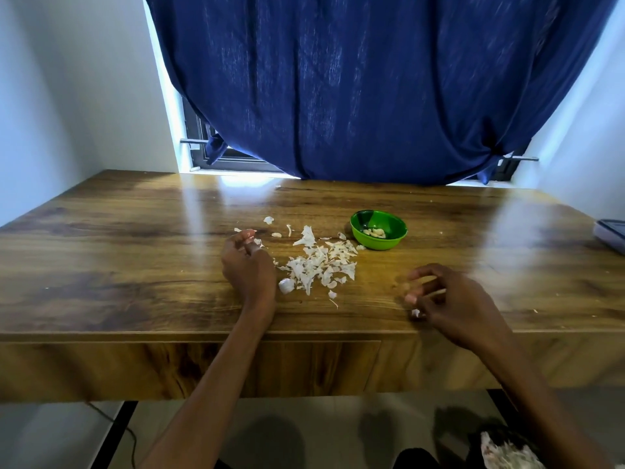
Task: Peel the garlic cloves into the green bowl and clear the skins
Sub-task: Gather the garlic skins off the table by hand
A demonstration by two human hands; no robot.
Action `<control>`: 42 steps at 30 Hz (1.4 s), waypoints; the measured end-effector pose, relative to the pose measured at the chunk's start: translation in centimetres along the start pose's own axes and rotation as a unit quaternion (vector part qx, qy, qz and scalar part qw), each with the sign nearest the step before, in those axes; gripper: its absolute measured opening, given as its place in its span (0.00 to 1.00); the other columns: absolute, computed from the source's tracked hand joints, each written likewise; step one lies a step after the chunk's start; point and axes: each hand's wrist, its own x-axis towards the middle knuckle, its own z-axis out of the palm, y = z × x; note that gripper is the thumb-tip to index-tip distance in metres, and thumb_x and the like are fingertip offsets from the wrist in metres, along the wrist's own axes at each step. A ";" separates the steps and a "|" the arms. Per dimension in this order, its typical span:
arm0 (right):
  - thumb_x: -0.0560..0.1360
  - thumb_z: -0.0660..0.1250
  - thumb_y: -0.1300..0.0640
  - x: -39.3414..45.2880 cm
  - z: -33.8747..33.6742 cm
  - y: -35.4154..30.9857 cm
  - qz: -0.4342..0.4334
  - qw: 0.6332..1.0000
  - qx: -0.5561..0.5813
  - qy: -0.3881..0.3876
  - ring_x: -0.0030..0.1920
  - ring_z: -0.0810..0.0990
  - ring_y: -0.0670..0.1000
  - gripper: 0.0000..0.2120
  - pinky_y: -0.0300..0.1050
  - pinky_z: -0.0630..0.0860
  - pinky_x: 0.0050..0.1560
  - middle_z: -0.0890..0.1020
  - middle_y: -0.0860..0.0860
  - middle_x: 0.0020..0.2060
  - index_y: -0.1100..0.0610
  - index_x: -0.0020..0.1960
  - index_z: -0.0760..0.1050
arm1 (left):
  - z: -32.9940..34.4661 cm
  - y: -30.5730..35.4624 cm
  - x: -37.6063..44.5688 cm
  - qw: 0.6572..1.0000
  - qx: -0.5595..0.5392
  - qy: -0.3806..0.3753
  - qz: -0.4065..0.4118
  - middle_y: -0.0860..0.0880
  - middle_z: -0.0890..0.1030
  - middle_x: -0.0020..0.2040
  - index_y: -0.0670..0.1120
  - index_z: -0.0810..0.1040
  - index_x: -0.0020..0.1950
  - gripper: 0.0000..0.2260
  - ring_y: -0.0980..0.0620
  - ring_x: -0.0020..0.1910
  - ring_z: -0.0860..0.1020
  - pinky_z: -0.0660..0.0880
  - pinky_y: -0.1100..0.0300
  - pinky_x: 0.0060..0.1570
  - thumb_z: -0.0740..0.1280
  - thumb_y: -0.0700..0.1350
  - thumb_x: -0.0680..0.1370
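No writing or brand mark can be read anywhere in view. On the glossy, wood-grain brown table [135, 252], the left hand [248, 265] lies with its fingers curled inward, the fingertips pinching a small white scrap of papery garlic skin [257, 242]. Just right of those fingers spreads a loose heap of thin, flaky white garlic skins [321, 265], ragged and curled, with a few stray flakes beyond the fingertips. A whitish lump [286, 286], perhaps an unpeeled clove, sits beside the left wrist. Past the heap, farther from the fingers and to their right, stands the small round shiny green plastic bowl [378, 230], holding several pale, smooth peeled garlic cloves [373, 232]. The right hand [453, 306] is blurred near the table's front edge; its fingers are bent, and a tiny white flake [415, 313] shows at the thumb, though whether it is gripped cannot be told. A dark blue woven curtain [372, 79] hangs behind.
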 end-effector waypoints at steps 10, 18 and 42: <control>0.77 0.74 0.56 2.6 7.0 -3.4 -0.045 0.998 0.024 0.036 0.38 0.76 0.34 0.11 0.28 0.67 0.34 0.78 0.39 0.39 0.51 0.57 0.77 | -0.3 0.3 -0.3 1.000 0.013 -0.003 0.005 0.42 0.80 0.58 0.47 0.78 0.54 0.10 0.44 0.54 0.80 0.79 0.46 0.54 0.61 0.34 0.80; 0.80 0.68 0.60 5.1 8.2 -5.1 -0.056 0.995 -0.031 0.071 0.56 0.80 0.49 0.14 0.44 0.74 0.59 0.83 0.52 0.55 0.55 0.65 0.78 | 0.0 -0.1 0.2 1.000 0.030 -0.003 0.009 0.41 0.80 0.58 0.44 0.79 0.56 0.08 0.45 0.55 0.78 0.73 0.64 0.45 0.62 0.35 0.81; 0.85 0.54 0.44 7.0 11.2 -6.7 -0.075 0.993 -0.083 -0.025 0.79 0.58 0.57 0.25 0.57 0.59 0.77 0.72 0.56 0.74 0.54 0.78 0.62 | 0.2 -0.8 0.7 0.998 0.040 -0.001 0.045 0.43 0.80 0.57 0.41 0.80 0.59 0.10 0.47 0.54 0.79 0.71 0.74 0.39 0.62 0.34 0.81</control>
